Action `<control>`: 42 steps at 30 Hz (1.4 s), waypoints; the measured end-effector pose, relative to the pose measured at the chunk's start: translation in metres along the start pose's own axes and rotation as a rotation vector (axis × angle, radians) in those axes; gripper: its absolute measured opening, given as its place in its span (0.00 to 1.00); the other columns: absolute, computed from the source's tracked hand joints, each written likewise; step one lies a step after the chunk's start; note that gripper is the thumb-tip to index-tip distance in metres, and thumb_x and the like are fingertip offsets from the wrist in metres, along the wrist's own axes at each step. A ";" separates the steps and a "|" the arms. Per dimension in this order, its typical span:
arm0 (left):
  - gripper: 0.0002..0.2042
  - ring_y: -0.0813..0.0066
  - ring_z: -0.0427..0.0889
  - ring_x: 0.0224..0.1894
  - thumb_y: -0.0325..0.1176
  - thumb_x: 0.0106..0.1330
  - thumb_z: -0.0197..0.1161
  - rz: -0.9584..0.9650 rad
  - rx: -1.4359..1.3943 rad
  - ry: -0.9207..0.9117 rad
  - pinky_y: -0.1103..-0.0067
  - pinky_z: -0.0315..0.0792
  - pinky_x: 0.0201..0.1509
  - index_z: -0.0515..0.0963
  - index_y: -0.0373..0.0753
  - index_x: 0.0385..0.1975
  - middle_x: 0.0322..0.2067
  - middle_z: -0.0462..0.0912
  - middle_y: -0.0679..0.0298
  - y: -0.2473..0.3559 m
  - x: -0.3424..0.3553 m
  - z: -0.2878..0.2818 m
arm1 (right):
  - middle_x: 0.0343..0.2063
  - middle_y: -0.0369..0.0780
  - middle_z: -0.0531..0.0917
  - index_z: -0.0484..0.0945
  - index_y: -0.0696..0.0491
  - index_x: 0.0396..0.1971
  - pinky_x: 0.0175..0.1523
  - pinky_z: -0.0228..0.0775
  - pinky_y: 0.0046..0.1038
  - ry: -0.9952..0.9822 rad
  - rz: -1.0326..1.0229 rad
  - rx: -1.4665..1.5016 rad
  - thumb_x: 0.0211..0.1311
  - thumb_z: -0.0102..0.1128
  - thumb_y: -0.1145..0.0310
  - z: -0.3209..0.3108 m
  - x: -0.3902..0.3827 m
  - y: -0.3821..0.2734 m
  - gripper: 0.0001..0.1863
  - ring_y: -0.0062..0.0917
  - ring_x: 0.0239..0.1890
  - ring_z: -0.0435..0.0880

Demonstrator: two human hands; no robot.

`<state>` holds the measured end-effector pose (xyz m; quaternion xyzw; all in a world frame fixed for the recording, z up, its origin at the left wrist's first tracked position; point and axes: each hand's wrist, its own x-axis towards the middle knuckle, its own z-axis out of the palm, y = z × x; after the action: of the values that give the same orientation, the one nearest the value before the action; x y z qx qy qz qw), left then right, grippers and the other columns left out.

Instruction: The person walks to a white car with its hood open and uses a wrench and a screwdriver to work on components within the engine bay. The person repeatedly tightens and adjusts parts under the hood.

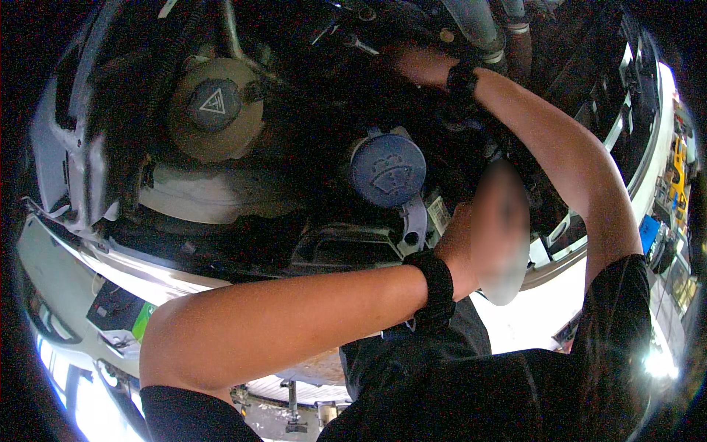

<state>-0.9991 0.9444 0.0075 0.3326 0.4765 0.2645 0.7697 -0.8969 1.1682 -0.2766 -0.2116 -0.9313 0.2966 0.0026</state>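
Note:
I lean over a car's open engine bay. My left hand, with a black band on its wrist, rests by the bay's front edge just right of a round blue filler cap; a blurred patch covers its fingers. My right hand, wearing a black watch, reaches deep into the dark back of the bay below a grey hose. Its fingers are lost in shadow, so I cannot tell if it holds anything.
A tan fluid tank with a dark cap bearing a warning triangle sits at the left. White car bodywork runs along the front. A black-and-green box lies lower left. Yellow and blue workshop items stand far right.

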 end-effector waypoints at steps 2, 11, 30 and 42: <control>0.11 0.54 0.81 0.49 0.30 0.67 0.61 0.001 0.004 0.007 0.66 0.72 0.56 0.73 0.34 0.45 0.40 0.80 0.48 0.001 0.000 0.000 | 0.47 0.49 0.84 0.80 0.56 0.49 0.59 0.76 0.43 -0.117 0.205 0.013 0.77 0.47 0.65 -0.007 0.005 -0.003 0.15 0.40 0.51 0.84; 0.10 0.55 0.82 0.47 0.29 0.66 0.61 -0.023 -0.030 0.009 0.66 0.73 0.54 0.74 0.34 0.45 0.40 0.81 0.49 0.002 0.000 0.001 | 0.55 0.51 0.82 0.77 0.55 0.61 0.65 0.71 0.39 -0.122 0.316 0.191 0.78 0.45 0.61 -0.032 0.016 -0.030 0.21 0.43 0.58 0.81; 0.13 0.59 0.81 0.31 0.30 0.68 0.60 -0.036 -0.030 -0.012 0.64 0.73 0.38 0.70 0.37 0.49 0.30 0.78 0.50 0.005 -0.003 0.006 | 0.52 0.47 0.79 0.73 0.53 0.63 0.56 0.79 0.37 -0.269 0.388 0.068 0.77 0.43 0.69 -0.115 -0.001 -0.105 0.20 0.38 0.49 0.83; 0.12 0.56 0.82 0.41 0.30 0.67 0.61 -0.026 -0.031 0.013 0.65 0.74 0.48 0.72 0.36 0.48 0.36 0.79 0.49 -0.003 -0.002 0.010 | 0.63 0.52 0.77 0.70 0.52 0.68 0.65 0.72 0.38 -0.438 0.512 0.079 0.82 0.39 0.62 -0.062 0.008 -0.052 0.23 0.43 0.60 0.80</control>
<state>-0.9901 0.9383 0.0091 0.3129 0.4816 0.2639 0.7749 -0.9164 1.1672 -0.1980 -0.3696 -0.8140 0.3621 -0.2640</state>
